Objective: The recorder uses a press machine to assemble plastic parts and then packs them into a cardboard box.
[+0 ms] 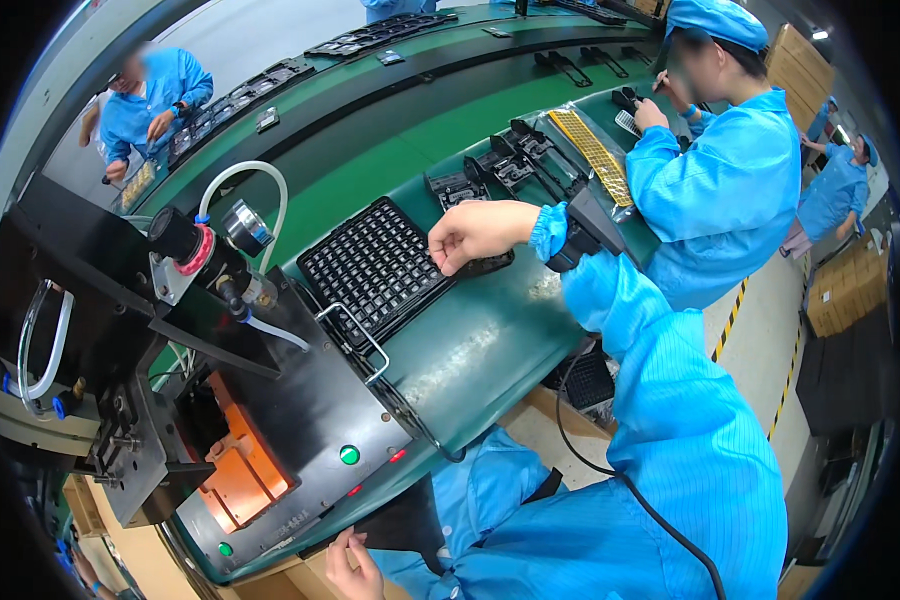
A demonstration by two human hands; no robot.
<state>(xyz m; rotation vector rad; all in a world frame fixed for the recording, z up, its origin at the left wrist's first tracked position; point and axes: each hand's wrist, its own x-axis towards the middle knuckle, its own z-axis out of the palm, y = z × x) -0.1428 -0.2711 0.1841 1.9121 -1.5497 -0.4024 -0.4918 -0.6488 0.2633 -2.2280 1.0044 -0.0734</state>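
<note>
- My right hand (475, 235) hangs at the upper right edge of a black gridded tray (370, 265); the tray's middle lies between eight and nine o'clock from it.
- That grip is narrow, fingers curled in toward the thumb; I cannot tell whether anything small is pinched there, or whether I touch the tray.
- My left hand (355, 567) is low, about six o'clock from the green button (350, 455) on the machine. Its fingers bend loosely; I cannot tell if they hold something.
- The tray rests on the green work surface (460, 375), its compartments too small for me to read.
- At seven o'clock from the tray sits the machine's orange fixture (245, 480); at ten, its round gauge (247, 225).
- Black plastic parts (515, 160) lie at one o'clock from my right hand, a yellow sheet (590, 150) at two.
- Between two and three, a co-worker in blue (715, 200) has both hands at a dark part.
</note>
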